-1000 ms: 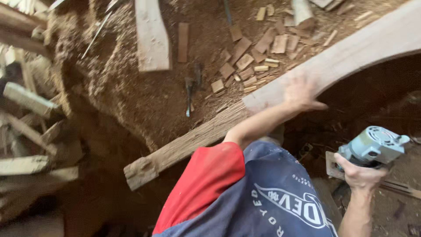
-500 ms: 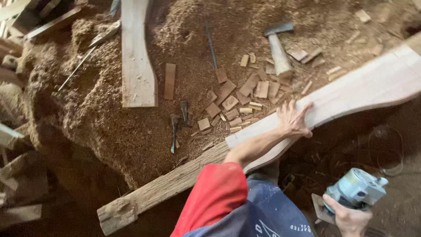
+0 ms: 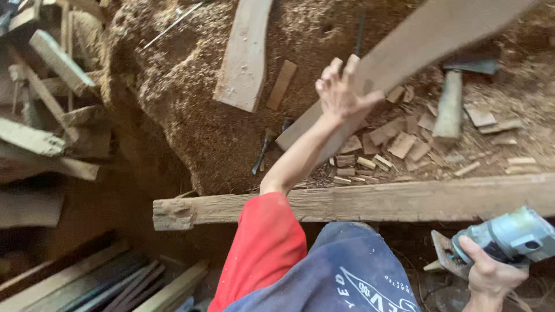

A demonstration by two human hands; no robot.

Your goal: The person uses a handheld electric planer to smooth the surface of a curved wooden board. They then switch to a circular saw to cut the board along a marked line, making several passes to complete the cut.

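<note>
My left hand (image 3: pixel 341 92) grips the edge of a long pale wooden plank (image 3: pixel 439 29) and holds it tilted in the air above the sawdust. My right hand (image 3: pixel 491 277) is low at the right and is closed around a grey-blue handheld power tool (image 3: pixel 509 237). A rough, weathered beam (image 3: pixel 376 202) lies across the view below the raised plank, just beyond my red sleeve.
A wide board (image 3: pixel 245 55) and a small flat block (image 3: pixel 281 85) rest on the sawdust heap (image 3: pixel 173 86). Several small offcuts (image 3: pixel 399 141), a chisel (image 3: pixel 261 153) and a hammer (image 3: pixel 451 104) lie near the plank. Scrap timber (image 3: pixel 46 115) is stacked at left, planks (image 3: pixel 115 283) at lower left.
My left hand has closed on the pale plank and raised it off the beam, so it now points up to the right. The power tool stays in my right hand.
</note>
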